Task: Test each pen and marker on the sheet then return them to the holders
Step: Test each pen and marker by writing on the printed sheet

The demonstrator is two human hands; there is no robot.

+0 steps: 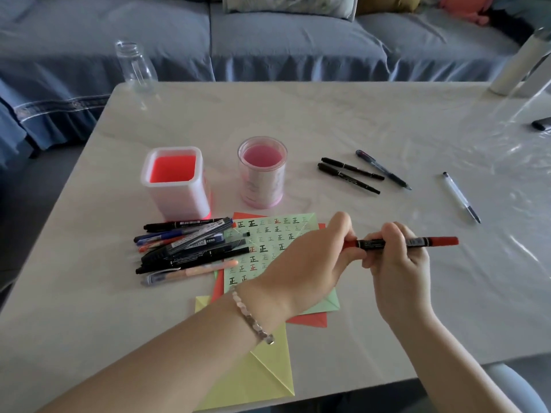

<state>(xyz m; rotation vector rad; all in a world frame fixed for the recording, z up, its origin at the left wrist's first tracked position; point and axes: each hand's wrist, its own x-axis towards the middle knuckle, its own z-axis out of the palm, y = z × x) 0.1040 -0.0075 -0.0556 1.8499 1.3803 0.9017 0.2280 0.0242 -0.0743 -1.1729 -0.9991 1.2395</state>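
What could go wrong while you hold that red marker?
1. The left hand pinches one end of the red marker while the right hand grips its middle; if a cap pops off, the tip might streak skin or the table instead of the green sheet.
2. The pen pile overlaps the sheet's edge; a nudge could scatter it.

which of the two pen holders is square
The white holder on the left, orange-red inside; the pink holder beside it is round.
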